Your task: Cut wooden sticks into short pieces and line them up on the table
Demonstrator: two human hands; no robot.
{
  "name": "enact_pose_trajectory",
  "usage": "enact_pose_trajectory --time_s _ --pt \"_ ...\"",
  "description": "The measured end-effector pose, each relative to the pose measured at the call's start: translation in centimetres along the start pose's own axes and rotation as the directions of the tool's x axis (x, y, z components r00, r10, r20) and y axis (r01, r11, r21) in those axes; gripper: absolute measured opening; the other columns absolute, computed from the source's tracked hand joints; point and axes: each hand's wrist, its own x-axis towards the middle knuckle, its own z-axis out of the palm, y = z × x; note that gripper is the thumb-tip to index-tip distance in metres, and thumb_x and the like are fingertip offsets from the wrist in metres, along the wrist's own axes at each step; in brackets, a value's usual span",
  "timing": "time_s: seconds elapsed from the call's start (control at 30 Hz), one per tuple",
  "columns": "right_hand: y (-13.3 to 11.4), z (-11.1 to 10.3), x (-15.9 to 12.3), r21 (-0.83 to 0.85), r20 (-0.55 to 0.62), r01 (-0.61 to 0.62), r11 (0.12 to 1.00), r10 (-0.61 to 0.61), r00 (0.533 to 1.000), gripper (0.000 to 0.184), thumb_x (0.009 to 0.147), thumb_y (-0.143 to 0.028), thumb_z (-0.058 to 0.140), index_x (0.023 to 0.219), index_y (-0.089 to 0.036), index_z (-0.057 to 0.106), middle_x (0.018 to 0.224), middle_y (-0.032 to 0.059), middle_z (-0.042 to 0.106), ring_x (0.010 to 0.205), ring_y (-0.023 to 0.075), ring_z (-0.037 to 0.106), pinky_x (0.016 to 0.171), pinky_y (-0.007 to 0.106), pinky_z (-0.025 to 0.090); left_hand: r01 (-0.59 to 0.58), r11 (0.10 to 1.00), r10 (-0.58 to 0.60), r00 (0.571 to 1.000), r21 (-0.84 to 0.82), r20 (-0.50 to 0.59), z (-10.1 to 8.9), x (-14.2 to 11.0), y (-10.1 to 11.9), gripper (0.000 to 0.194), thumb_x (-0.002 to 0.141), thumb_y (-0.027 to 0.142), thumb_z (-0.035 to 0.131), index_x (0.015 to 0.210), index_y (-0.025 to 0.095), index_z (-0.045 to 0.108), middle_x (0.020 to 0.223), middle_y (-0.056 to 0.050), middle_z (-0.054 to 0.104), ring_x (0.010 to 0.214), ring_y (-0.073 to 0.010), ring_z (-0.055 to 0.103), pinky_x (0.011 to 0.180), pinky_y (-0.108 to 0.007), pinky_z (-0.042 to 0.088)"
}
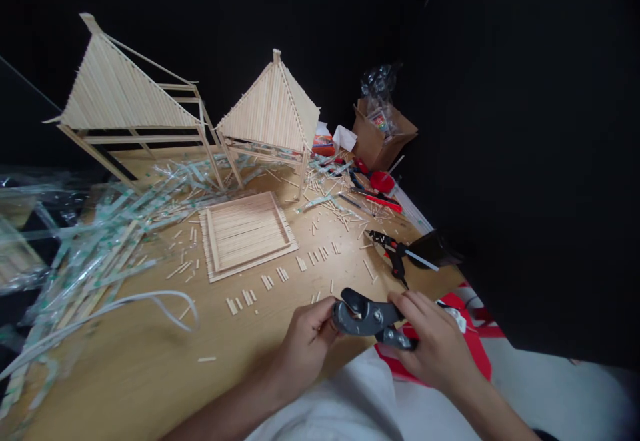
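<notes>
My right hand point(435, 338) is wrapped round the handles of a dark hand cutter point(367, 318), whose curved jaw and blade face left. At that jaw, my left hand point(310, 338) has its fingers pinched together; whatever is in them is hidden behind the tool. Ahead on the table lies a loose row of short cut wooden sticks point(267, 282). Beyond them rests a flat wooden stick panel point(245, 231) with a raised frame. A black glue gun point(393, 251) with a white glue stick in it lies past my right hand.
Two stick-built models with peaked roofs point(135, 88) point(273, 104) stand at the back. Plastic wrappers and long sticks point(110, 254) heap up on the left, near a white cable point(150, 298). A cardboard box point(380, 134) and red-handled tools point(380, 198) sit at the back right.
</notes>
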Motion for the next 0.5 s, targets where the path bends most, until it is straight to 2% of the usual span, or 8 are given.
enact_pose_trajectory --time_s 0.13,0.23,0.3,0.4,0.5 --pt "1.1 1.6 -1.9 0.02 0.022 -0.037 0.999 0.037 0.999 0.028 0.074 -0.024 0.055 0.102 -0.017 0.053 0.083 0.007 0.062 0.074 0.0205 0.061 0.063 0.029 0.048 0.098 0.991 -0.095 0.995 -0.088 0.037 1.5 0.0 -1.3 0.03 0.09 0.035 0.045 0.067 0.016 0.049 0.061 0.004 0.042 0.057 -0.0085 0.035 0.053 -0.019 0.027" --pt "2.3 3.5 -4.5 0.049 0.056 -0.077 0.996 0.074 0.996 0.025 0.075 -0.019 0.052 0.1 -0.018 0.054 0.082 0.0065 0.065 0.07 0.019 0.064 0.059 0.027 0.05 0.215 0.962 -0.205 0.976 -0.17 0.077 3.2 -0.3 -3.5 0.03 0.088 0.036 0.046 0.067 0.016 0.05 0.058 0.004 0.039 0.053 -0.0083 0.032 0.05 -0.02 0.025" --pt "3.0 4.8 -6.5 0.072 0.08 -0.089 0.993 0.083 0.993 0.024 0.074 -0.017 0.051 0.098 -0.019 0.055 0.08 0.0062 0.067 0.066 0.0185 0.066 0.055 0.025 0.05 0.3 0.94 -0.286 0.952 -0.164 0.105 4.4 -0.7 -5.3 0.03 0.086 0.039 0.048 0.068 0.016 0.052 0.058 0.004 0.042 0.053 -0.0086 0.034 0.049 -0.02 0.024" --pt "3.7 6.8 -9.3 0.136 0.102 -0.143 0.98 0.129 0.986 0.023 0.077 -0.022 0.049 0.099 -0.021 0.055 0.076 0.003 0.068 0.061 0.0184 0.067 0.05 0.024 0.05 0.4 0.91 -0.385 0.913 -0.114 0.133 5.8 -1.4 -7.7 0.032 0.083 0.044 0.049 0.07 0.016 0.056 0.056 0.004 0.044 0.051 -0.0089 0.035 0.049 -0.02 0.026" --pt "3.8 8.3 -11.5 0.194 0.112 -0.209 0.959 0.19 0.975 0.019 0.083 -0.032 0.045 0.096 -0.023 0.056 0.07 0.0018 0.068 0.055 0.0192 0.066 0.045 0.026 0.049 0.44 0.89 -0.421 0.893 -0.116 0.16 6.6 -2.0 -9.3 0.034 0.082 0.046 0.048 0.07 0.016 0.057 0.054 0.004 0.046 0.049 -0.009 0.036 0.05 -0.021 0.027"
